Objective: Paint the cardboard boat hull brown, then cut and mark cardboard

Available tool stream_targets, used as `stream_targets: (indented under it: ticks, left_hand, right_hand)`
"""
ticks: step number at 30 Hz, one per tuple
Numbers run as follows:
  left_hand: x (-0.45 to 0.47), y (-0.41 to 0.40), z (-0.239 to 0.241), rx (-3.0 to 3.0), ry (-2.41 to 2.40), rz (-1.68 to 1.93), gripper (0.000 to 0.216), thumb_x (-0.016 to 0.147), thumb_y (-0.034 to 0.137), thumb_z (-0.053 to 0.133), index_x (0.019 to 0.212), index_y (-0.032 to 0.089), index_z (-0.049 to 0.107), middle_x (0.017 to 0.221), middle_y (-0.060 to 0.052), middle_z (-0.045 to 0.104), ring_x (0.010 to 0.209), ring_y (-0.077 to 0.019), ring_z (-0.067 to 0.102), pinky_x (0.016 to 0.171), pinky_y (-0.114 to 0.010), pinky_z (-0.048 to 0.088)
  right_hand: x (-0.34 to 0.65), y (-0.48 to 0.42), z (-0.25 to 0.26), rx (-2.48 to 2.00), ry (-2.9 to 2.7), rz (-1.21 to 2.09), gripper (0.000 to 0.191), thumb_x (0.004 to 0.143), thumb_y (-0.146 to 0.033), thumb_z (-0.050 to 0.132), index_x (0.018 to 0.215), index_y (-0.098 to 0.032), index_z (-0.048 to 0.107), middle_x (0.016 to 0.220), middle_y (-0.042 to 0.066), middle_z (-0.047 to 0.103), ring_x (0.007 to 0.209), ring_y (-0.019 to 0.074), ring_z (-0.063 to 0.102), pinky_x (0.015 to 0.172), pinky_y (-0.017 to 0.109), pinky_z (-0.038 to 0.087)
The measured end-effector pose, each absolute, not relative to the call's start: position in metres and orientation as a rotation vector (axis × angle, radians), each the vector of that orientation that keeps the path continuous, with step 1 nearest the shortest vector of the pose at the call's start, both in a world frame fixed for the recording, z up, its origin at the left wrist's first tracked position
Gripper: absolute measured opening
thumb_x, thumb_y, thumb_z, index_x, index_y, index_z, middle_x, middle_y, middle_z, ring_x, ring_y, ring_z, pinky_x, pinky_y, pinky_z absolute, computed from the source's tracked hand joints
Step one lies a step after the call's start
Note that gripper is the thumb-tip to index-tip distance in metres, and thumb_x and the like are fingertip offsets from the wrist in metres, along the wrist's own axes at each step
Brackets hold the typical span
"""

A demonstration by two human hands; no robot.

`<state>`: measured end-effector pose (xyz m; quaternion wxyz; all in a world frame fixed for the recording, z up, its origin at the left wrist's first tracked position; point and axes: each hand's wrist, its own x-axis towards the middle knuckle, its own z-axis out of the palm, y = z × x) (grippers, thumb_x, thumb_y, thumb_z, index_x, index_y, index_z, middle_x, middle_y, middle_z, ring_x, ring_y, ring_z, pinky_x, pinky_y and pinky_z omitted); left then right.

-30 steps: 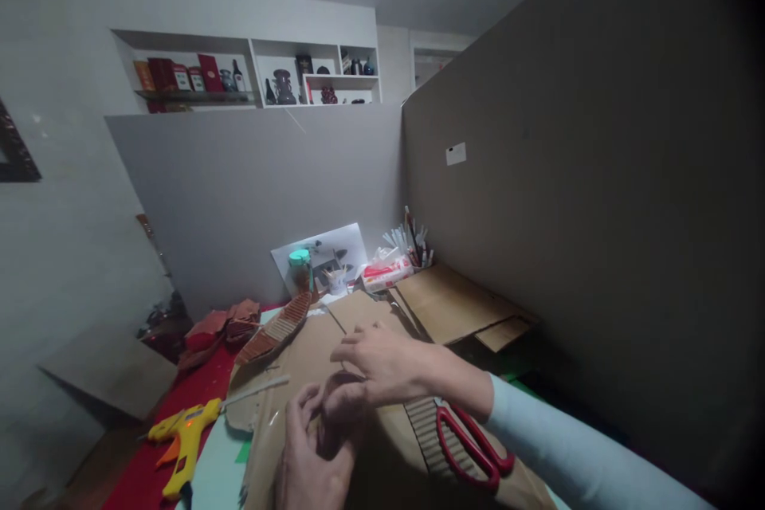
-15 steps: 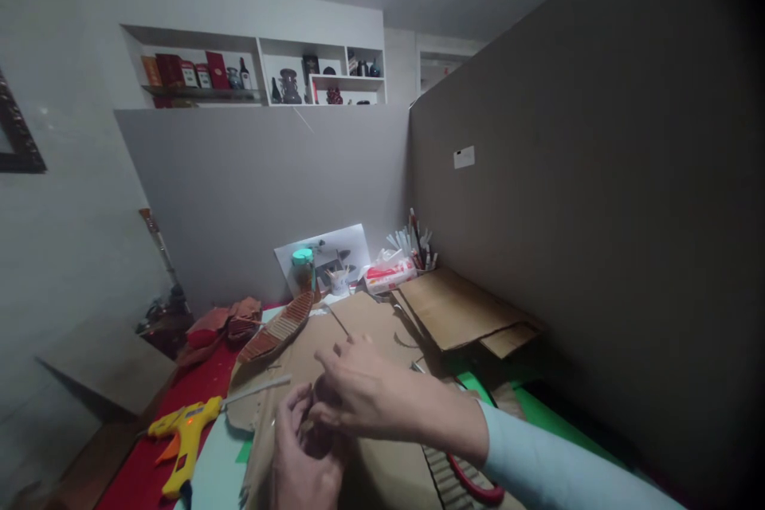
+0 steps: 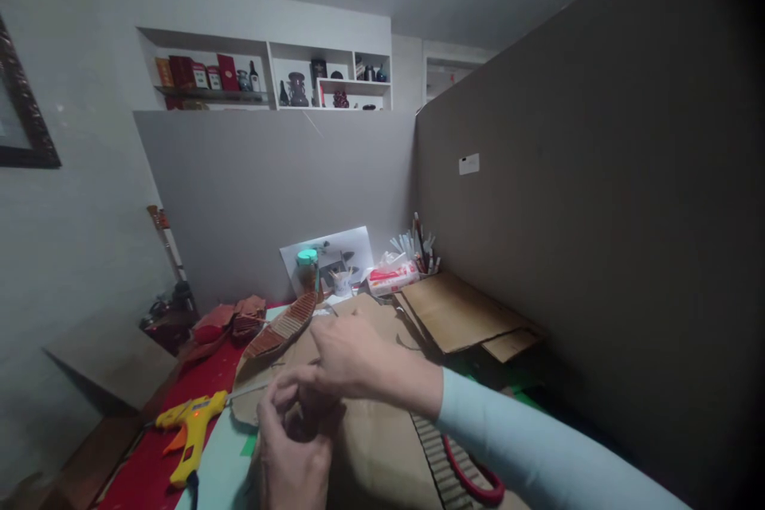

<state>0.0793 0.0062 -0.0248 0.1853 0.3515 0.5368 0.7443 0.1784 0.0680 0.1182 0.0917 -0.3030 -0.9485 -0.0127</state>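
Note:
My left hand is closed, its fingers curled round something small and dark that I cannot make out. Over it bends my right hand, with fingers curled in and its lower fingers meeting the left fingertips. What the right fingers grip is hidden behind the hand. Both hands are above a brown cardboard sheet. Left of them lies a yellow hot glue gun, with a pale glue stick at its back end. Beyond the hands is a leaf-shaped piece of ribbed cardboard.
Red-handled scissors lie by corrugated cardboard under my right sleeve. Flat cardboard pieces are stacked at the back right. A jar with a turquoise lid, a tissue pack and a printed sheet stand before the grey partition.
My right hand has moved up and slightly left, its fingers more curled. My left hand has shifted a little left. The whole view has shifted slightly.

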Motion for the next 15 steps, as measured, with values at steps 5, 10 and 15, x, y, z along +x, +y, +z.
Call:
stream_targets:
  ticks: [5,10,15]
  left_hand:
    - [0.083,-0.002,-0.010,0.979,1.447,2.026,0.079,0.062,0.034,0.086,0.127,0.027,0.043,0.114,-0.009,0.063,0.089,-0.0228,0.071,0.076,-0.033,0.058]
    - [0.088,-0.006,-0.001,0.916,1.430,2.035,0.077,0.060,0.035,0.088,0.125,0.028,0.046,0.114,-0.006,0.062,0.095,-0.0209,0.068,0.080,-0.029,0.055]
    - [0.078,-0.003,-0.004,0.856,1.424,2.049,0.082,0.048,0.035,0.089,0.118,0.026,0.047,0.106,-0.005,0.063,0.088,-0.0214,0.067,0.070,-0.027,0.056]
  right_hand:
    - [0.199,0.087,0.143,-0.423,-3.091,0.096,0.047,0.089,-0.047,0.067,0.129,-0.022,0.062,0.125,0.008,0.072,0.105,0.0234,0.067,0.080,0.032,0.049]
    - [0.194,0.078,0.143,-0.363,-3.167,0.113,0.025,0.093,-0.037,0.063,0.106,-0.017,0.071,0.104,0.006,0.077,0.090,0.0198,0.067,0.072,0.031,0.044]
    - [0.182,0.060,0.137,-0.559,-3.158,0.010,0.027,0.093,-0.030,0.057,0.091,-0.010,0.074,0.095,0.017,0.077,0.082,0.0258,0.067,0.070,0.038,0.041]
